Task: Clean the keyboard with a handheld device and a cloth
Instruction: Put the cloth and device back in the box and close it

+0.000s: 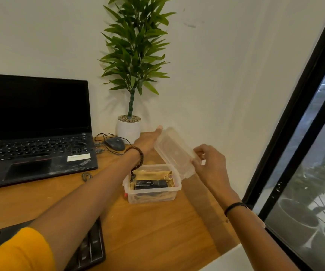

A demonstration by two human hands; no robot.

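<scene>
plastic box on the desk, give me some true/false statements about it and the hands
1. The clear lid is lifted off the plastic box. True.
2. Only the right hand holds the lid. False: the left hand grips its far end too.
3. A black device lies in the box on a yellow cloth. True.
4. The laptop is closed. False: it stands open, screen dark.
5. The box stands on the black keyboard. False: it stands on the wooden desk.

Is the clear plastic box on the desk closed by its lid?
No, both hands hold the lid lifted off the box, so the black device and cloth inside show.
</scene>
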